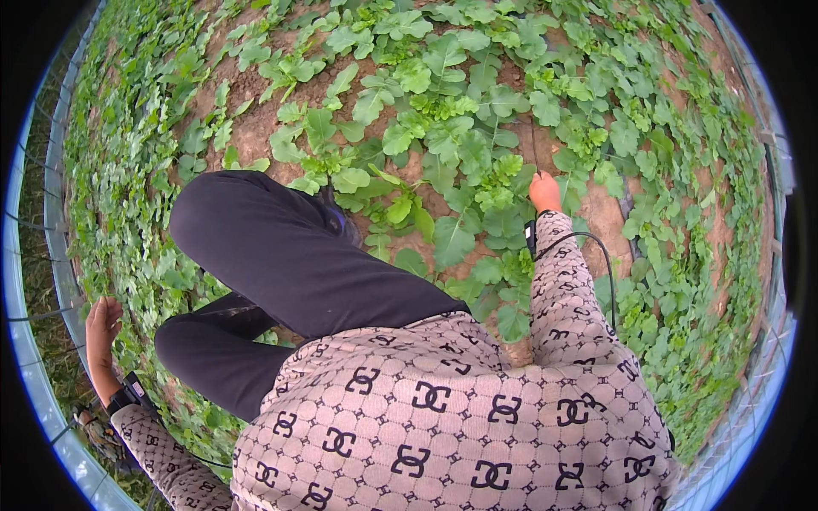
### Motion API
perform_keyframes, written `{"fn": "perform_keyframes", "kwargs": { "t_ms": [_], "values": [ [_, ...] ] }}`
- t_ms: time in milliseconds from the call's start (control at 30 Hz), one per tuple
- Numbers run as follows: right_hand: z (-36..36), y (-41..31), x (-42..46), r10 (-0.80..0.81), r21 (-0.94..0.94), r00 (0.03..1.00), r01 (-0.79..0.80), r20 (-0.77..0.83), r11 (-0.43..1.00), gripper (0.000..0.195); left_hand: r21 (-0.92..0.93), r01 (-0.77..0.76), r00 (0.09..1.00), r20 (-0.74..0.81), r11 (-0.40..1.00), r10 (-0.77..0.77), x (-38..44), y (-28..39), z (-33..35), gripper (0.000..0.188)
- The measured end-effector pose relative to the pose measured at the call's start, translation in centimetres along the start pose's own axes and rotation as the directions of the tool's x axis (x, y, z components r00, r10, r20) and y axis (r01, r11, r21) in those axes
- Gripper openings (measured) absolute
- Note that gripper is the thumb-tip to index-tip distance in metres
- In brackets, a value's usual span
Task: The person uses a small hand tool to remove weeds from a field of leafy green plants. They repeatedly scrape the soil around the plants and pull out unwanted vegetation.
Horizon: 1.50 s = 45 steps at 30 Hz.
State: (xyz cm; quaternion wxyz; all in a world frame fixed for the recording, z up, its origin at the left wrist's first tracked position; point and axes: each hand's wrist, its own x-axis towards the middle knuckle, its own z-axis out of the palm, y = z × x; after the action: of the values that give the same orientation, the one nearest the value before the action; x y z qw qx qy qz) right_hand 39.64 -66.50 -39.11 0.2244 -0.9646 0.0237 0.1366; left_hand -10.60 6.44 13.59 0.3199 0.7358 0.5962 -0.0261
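Out to the right, my right hand [545, 191] is closed on a thin dark rod [534, 144], which runs from the fist toward the soil among the leaves. The rod's far end is lost in the foliage. My left hand [103, 329] is held out at the far left with its fingers loosely bent, and nothing shows in it. Low leafy green plants [441, 144] with lobed leaves grow close before me and around my right hand. My bent leg in dark trousers [307, 255] lies between the two hands.
Brown soil [367, 70] shows between the plants. A dark strip or hose [626, 207] lies along the ground to the right. A black cable [604, 255] loops from my right wrist. Pale-blue sheeting with thin bars [54, 191] edges the plot at left.
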Motion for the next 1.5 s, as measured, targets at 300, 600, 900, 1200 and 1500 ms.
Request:
{"fn": "perform_keyframes", "kwargs": {
  "t_ms": [300,600,900,1200,1500],
  "values": [
    [-0.9,4.9,-7.7,0.214,0.086,0.976,-0.217,0.049,0.972,0.037,-0.021,0.332,0.916,0.245,0.943,-0.317,1.8,-10.7,2.6,0.065],
    [-2.9,6.3,-10.4,0.154,0.033,0.988,-0.155,0.025,0.987,0.039,-0.28,0.266,0.859,0.503,0.923,-0.095,5.3,-14.3,5.3,0.065],
    [-6.0,11.1,-6.0,0.043,-0.135,0.995,-0.031,0.091,0.99,0.045,-0.584,0.317,0.94,0.3,0.747,-0.165,5.5,-16.3,8.9,0.05],
    [-4.9,19.5,-16.0,0.183,-0.36,0.982,-0.154,0.047,0.92,0.043,-0.587,0.341,0.929,0.332,0.734,-0.166,5.8,-15.4,9.5,0.051],
    [-7.2,14.5,-9.4,0.533,-0.082,0.834,-0.546,-0.142,0.834,0.035,-0.573,0.304,0.946,0.278,0.761,-0.169,3.9,-14.3,8.2,0.052]
  ]
}}
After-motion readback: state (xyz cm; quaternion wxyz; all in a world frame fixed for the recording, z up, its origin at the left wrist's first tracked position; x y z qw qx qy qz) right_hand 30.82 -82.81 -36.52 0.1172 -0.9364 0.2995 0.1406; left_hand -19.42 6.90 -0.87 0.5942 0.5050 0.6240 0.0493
